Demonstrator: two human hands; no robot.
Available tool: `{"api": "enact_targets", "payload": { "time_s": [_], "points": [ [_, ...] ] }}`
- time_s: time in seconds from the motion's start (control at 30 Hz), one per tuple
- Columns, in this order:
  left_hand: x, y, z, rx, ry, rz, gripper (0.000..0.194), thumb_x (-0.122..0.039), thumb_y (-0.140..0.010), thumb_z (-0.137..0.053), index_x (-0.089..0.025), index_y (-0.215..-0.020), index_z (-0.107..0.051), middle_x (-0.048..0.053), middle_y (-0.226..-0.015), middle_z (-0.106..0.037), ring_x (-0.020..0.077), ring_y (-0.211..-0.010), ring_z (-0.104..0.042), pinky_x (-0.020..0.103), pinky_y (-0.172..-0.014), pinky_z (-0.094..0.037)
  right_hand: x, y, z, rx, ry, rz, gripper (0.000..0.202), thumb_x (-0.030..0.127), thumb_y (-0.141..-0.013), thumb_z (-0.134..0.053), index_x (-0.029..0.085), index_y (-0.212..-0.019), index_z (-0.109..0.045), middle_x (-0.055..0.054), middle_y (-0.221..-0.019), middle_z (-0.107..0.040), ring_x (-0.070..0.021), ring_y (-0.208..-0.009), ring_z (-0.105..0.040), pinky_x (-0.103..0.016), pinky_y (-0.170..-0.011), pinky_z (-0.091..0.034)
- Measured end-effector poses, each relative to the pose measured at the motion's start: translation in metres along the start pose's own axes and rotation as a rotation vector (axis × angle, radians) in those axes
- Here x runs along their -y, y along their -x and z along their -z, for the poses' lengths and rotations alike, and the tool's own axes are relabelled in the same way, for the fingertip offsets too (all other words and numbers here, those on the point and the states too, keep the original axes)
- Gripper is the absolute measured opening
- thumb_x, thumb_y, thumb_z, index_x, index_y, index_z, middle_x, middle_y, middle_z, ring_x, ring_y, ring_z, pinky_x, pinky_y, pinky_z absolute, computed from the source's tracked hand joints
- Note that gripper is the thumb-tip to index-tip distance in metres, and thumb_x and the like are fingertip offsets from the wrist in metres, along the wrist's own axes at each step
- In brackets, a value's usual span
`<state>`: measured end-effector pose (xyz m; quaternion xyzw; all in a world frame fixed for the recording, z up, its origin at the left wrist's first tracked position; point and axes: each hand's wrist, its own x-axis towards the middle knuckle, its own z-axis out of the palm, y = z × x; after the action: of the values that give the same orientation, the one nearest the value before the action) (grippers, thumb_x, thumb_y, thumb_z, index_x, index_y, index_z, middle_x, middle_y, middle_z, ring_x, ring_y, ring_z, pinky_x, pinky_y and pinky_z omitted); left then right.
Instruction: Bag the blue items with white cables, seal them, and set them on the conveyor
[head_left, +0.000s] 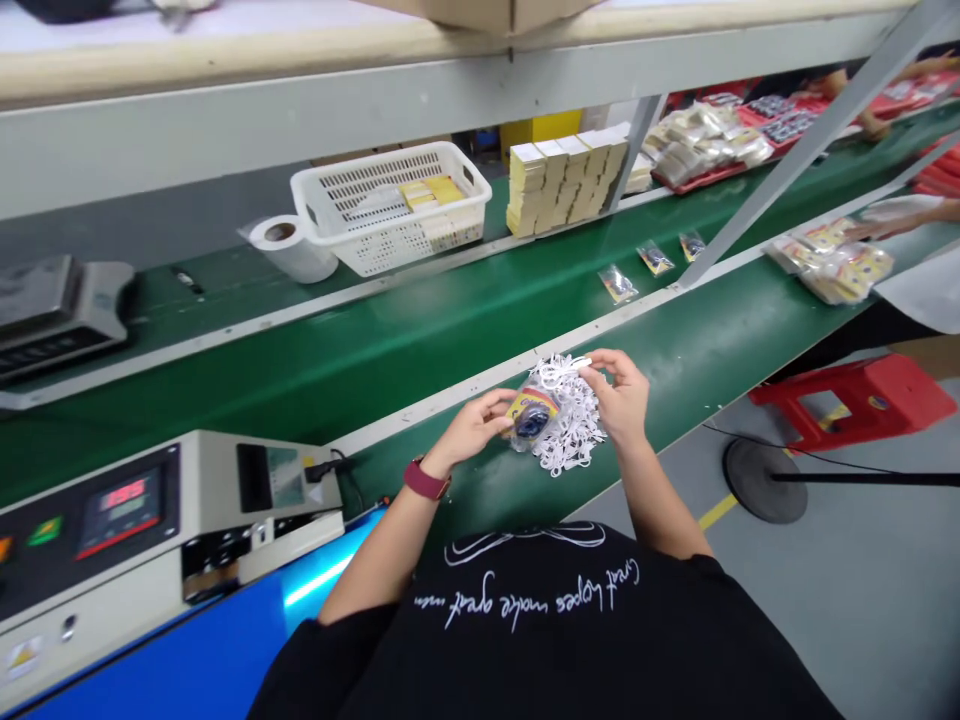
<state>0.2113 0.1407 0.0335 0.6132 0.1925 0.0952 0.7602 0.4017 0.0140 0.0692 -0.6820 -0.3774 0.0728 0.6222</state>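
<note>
In front of me, a heap of white looped cords (574,440) lies on the green work surface. My left hand (474,428) pinches the edge of a clear plastic bag (532,414), which has a yellow and red printed card and a dark round item inside. At the far side of the heap, my right hand (621,390) holds a white looped cord (559,372) between thumb and fingers. The bag sits over the left part of the heap, so some cords are hidden beneath it.
A sealing machine (180,520) with a red display stands at left. Beyond the green conveyor belt (360,340) are a white basket (397,240), a plastic film roll (296,255) and stacked cards (562,185). Several packed bags (619,284) lie on the belt. Another person's hand (885,225) touches bags at right.
</note>
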Motion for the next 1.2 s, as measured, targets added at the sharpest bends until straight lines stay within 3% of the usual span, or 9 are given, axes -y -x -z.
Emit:
{"api": "enact_targets", "payload": {
  "time_s": [0.13, 0.37, 0.57, 0.63, 0.77, 0.87, 0.97, 1.03, 1.2],
  "points": [
    [-0.005, 0.018, 0.0, -0.001, 0.021, -0.008, 0.046, -0.03, -0.077, -0.067, -0.015, -0.117, -0.052, 0.009, -0.093, -0.067, 0.0171, -0.076, -0.064, 0.029, -0.067, -0.052, 0.021, 0.008, -0.001, 0.257, 0.16, 0.143, 0.008, 0.031, -0.078, -0.065, 0.023, -0.081, -0.066, -0.001, -0.082, -0.064, -0.0202, -0.086, -0.058, -0.039, -0.086, -0.042],
    [-0.021, 0.048, -0.003, 0.032, -0.069, -0.026, 0.041, -0.027, -0.078, -0.066, -0.016, -0.116, -0.058, 0.01, -0.106, -0.067, 0.021, -0.094, -0.063, 0.032, -0.08, -0.05, 0.037, 0.022, -0.02, 0.569, 0.088, 0.235, 0.01, 0.028, -0.083, -0.061, 0.026, -0.085, -0.07, -0.002, -0.089, -0.064, -0.0193, -0.091, -0.057, -0.041, -0.091, -0.039],
    [-0.027, 0.078, 0.004, -0.022, -0.181, 0.026, 0.033, -0.028, -0.081, -0.059, -0.018, -0.112, -0.061, 0.007, -0.094, -0.07, 0.0191, -0.08, -0.065, 0.03, -0.069, -0.052, 0.041, 0.029, -0.036, 0.946, 0.076, 0.286, 0.018, 0.033, -0.088, -0.054, 0.032, -0.094, -0.071, 0.0, -0.093, -0.067, -0.0197, -0.102, -0.055, -0.046, -0.099, -0.034],
    [-0.027, 0.088, 0.007, -0.062, -0.158, -0.001, 0.032, -0.027, -0.081, -0.059, -0.018, -0.111, -0.062, 0.007, -0.099, -0.069, 0.02, -0.086, -0.065, 0.031, -0.074, -0.051, 0.042, 0.037, -0.039, 0.916, 0.025, 0.266, 0.024, 0.035, -0.091, -0.047, 0.032, -0.103, -0.068, -0.001, -0.1, -0.068, -0.0203, -0.106, -0.054, -0.047, -0.099, -0.035],
    [-0.027, 0.103, 0.009, -0.111, -0.093, -0.046, 0.033, -0.028, -0.083, -0.057, -0.016, -0.114, -0.06, 0.01, -0.111, -0.066, 0.0216, -0.097, -0.063, 0.034, -0.083, -0.049, 0.046, 0.055, -0.046, 0.641, -0.011, 0.293, 0.035, 0.046, -0.092, -0.041, 0.03, -0.115, -0.062, -0.004, -0.103, -0.068, -0.0238, -0.111, -0.053, -0.052, -0.106, -0.026],
    [-0.027, 0.114, 0.008, -0.132, -0.129, -0.047, 0.03, -0.026, -0.083, -0.057, -0.015, -0.112, -0.06, 0.01, -0.111, -0.066, 0.0221, -0.1, -0.062, 0.035, -0.087, -0.046, 0.054, 0.067, -0.056, 0.735, 0.044, 0.398, 0.042, 0.056, -0.087, -0.045, 0.031, -0.117, -0.06, -0.003, -0.107, -0.066, -0.0259, -0.115, -0.052, -0.056, -0.111, -0.011],
    [-0.024, 0.129, 0.011, -0.181, -0.082, -0.046, 0.031, -0.026, -0.083, -0.058, -0.016, -0.112, -0.059, 0.01, -0.112, -0.066, 0.0235, -0.104, -0.06, 0.036, -0.09, -0.045, 0.061, 0.079, -0.068, 0.84, 0.031, 0.426, 0.044, 0.059, -0.083, -0.048, 0.032, -0.115, -0.06, -0.003, -0.11, -0.065, -0.0278, -0.12, -0.047, -0.056, -0.112, -0.007],
    [-0.018, 0.144, 0.013, -0.272, -0.015, -0.039, 0.034, -0.028, -0.081, -0.06, -0.016, -0.113, -0.057, 0.01, -0.111, -0.066, 0.0238, -0.102, -0.062, 0.035, -0.087, -0.046, 0.059, 0.089, -0.076, 0.743, -0.052, 0.343, 0.039, 0.055, -0.084, -0.049, 0.029, -0.111, -0.061, -0.004, -0.107, -0.065, -0.0275, -0.119, -0.048, -0.056, -0.111, -0.013],
    [0.009, 0.185, 0.014, -0.476, 0.125, 0.042, 0.036, -0.033, -0.078, -0.063, -0.017, -0.109, -0.053, 0.006, -0.089, -0.07, 0.019, -0.077, -0.065, 0.028, -0.069, -0.047, 0.035, 0.13, -0.101, 0.454, -0.238, -0.136, 0.027, 0.037, -0.08, -0.059, 0.022, -0.102, -0.053, -0.007, -0.099, -0.06, -0.02, -0.093, -0.058, -0.041, -0.09, -0.044]
  ]
}}
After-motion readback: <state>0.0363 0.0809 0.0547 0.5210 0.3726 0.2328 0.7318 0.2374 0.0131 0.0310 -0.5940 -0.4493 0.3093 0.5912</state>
